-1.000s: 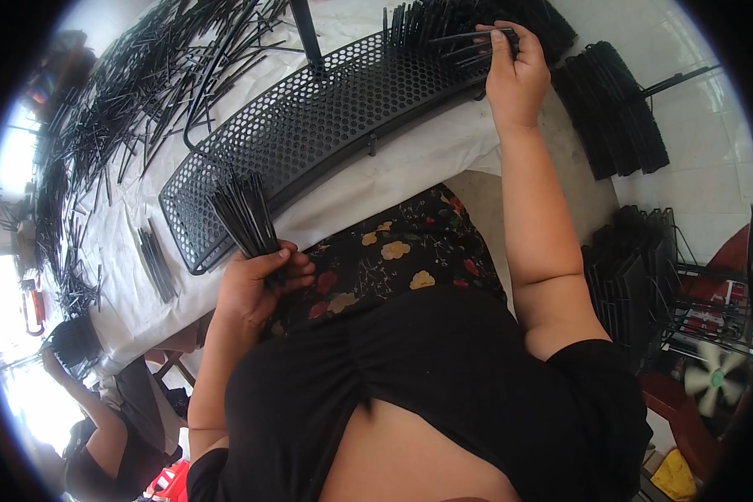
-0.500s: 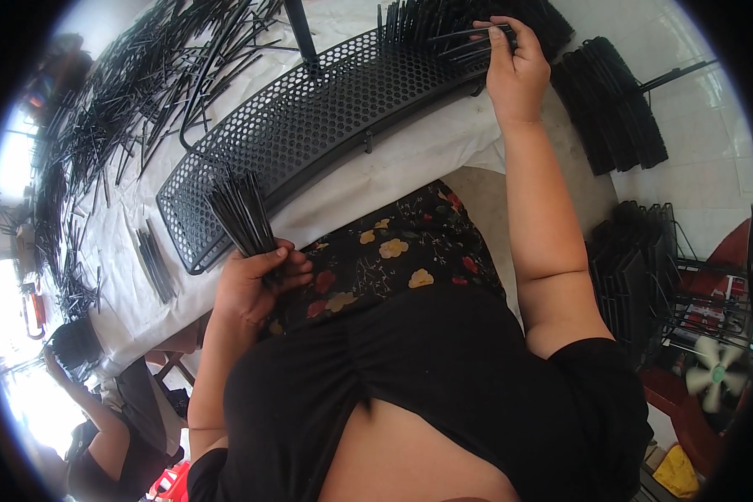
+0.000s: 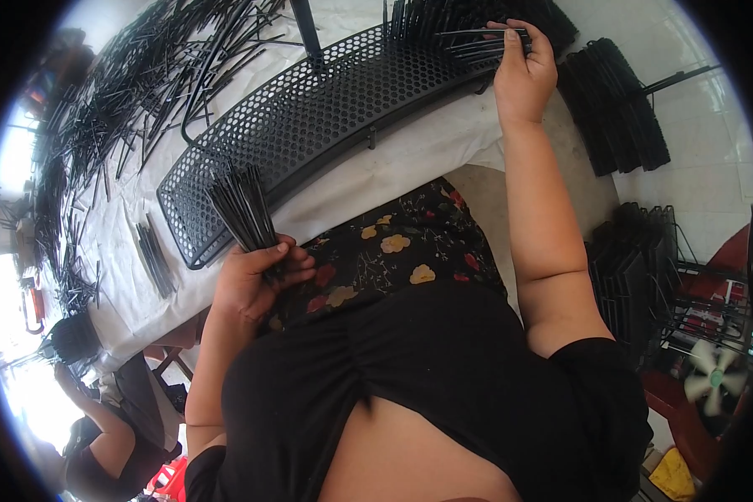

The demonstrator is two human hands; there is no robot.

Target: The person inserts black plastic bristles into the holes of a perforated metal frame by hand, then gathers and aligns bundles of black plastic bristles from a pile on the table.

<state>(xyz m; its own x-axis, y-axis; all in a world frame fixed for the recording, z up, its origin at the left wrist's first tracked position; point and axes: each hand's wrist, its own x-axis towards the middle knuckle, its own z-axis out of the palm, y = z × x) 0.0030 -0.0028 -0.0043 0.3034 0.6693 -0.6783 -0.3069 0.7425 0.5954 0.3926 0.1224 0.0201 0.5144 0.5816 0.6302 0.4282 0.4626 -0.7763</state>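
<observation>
A black perforated panel (image 3: 297, 130), long and curved with honeycomb holes, lies on the white-covered table in front of me. Over its near left end, my left hand (image 3: 259, 276) is closed around a bundle of thin black strips (image 3: 241, 201) whose tips fan upward. My right hand (image 3: 525, 79) is at the panel's far right end, thumb and fingers pinched on black strips (image 3: 481, 33) that point left. How many it grips I cannot tell. Beside them, a dense row of black strips (image 3: 406, 21) stands up from the panel.
Loose black strips (image 3: 100, 100) are heaped along the table's left and back. A small bunch of strips (image 3: 153, 255) lies left of the panel. Dark bristly blocks (image 3: 615, 105) are stacked at right, above black racks (image 3: 636, 268) and a fan (image 3: 715, 376). Another person's arm (image 3: 109, 435) shows lower left.
My right hand has shifted slightly to the right with the strips in its fingers. My left hand and its bundle have hardly moved. The other person's hand has lowered a little.
</observation>
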